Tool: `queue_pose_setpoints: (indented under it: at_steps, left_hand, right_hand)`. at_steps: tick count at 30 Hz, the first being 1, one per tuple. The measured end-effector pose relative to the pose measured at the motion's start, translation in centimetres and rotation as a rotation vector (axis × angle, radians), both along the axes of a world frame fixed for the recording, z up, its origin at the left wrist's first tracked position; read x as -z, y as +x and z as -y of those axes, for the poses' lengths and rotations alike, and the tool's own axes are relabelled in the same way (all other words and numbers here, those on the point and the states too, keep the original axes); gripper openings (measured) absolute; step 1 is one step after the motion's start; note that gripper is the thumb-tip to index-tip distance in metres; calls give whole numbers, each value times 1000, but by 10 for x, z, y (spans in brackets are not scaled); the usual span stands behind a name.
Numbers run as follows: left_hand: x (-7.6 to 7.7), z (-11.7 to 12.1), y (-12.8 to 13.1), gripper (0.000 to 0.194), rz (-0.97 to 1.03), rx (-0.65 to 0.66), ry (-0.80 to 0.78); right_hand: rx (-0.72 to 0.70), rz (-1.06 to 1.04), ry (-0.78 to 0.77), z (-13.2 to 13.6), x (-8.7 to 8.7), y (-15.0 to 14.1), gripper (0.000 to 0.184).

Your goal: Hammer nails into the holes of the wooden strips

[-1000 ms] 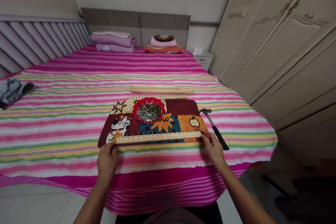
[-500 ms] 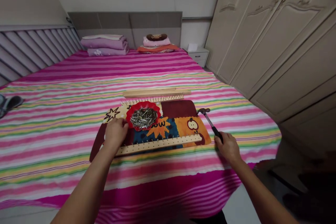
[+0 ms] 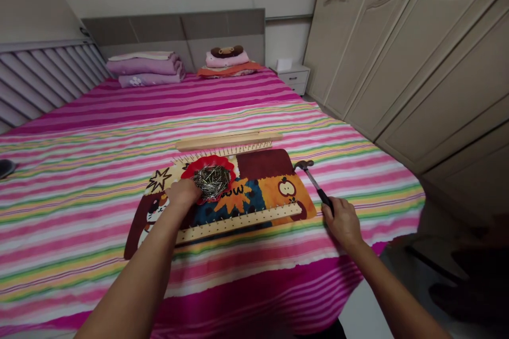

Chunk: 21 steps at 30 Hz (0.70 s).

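Observation:
My left hand (image 3: pixel 183 194) reaches over the near left rim of a red scalloped bowl (image 3: pixel 188 169); its fingers are curled inward. Their tips touch the heap of nails (image 3: pixel 214 181) in the bowl, and whether they grip any is hidden. My right hand (image 3: pixel 342 222) is closed around the black handle of a claw hammer (image 3: pixel 314 179), whose head lies at the mat's right edge. Between the hands lies a wooden strip (image 3: pixel 242 221) with rows of holes and nails standing along its far edge. My left forearm covers its left end.
Under the bowl and strip is a patterned mat (image 3: pixel 264 163) on a striped bedspread (image 3: pixel 79 190). Beyond the bowl lie another strip with upright nails (image 3: pixel 238 149) and plain wooden bars (image 3: pixel 222 141). Folded bedding (image 3: pixel 147 70) sits by the headboard; a wardrobe (image 3: pixel 382 53) stands right.
My left hand has moved right and forward, from beside the red bowl to over its rim and onto the nails. My right hand still holds the hammer. The view has shifted slightly.

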<state>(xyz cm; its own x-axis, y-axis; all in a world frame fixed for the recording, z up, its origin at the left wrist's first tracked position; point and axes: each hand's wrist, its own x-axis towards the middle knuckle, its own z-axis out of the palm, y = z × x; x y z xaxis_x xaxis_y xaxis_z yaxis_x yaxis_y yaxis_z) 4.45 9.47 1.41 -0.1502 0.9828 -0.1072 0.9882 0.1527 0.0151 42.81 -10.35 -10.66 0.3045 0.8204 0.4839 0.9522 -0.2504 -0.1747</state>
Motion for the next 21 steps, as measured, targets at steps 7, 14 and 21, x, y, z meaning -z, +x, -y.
queue_pose_setpoints:
  at_steps: [7, 14, 21]
  left_hand:
    - [-8, 1, -30, 16, 736, 4, -52]
    - [-22, 20, -40, 24, 1256, -204, -99]
    - [-29, 39, -52, 13, 1525, -321, -39]
  right_hand:
    - [-3, 17, 5, 1, 1, 0, 26]
    - [-30, 40, 32, 0, 4, 2, 26]
    - [34, 29, -101, -2, -7, -2, 26]
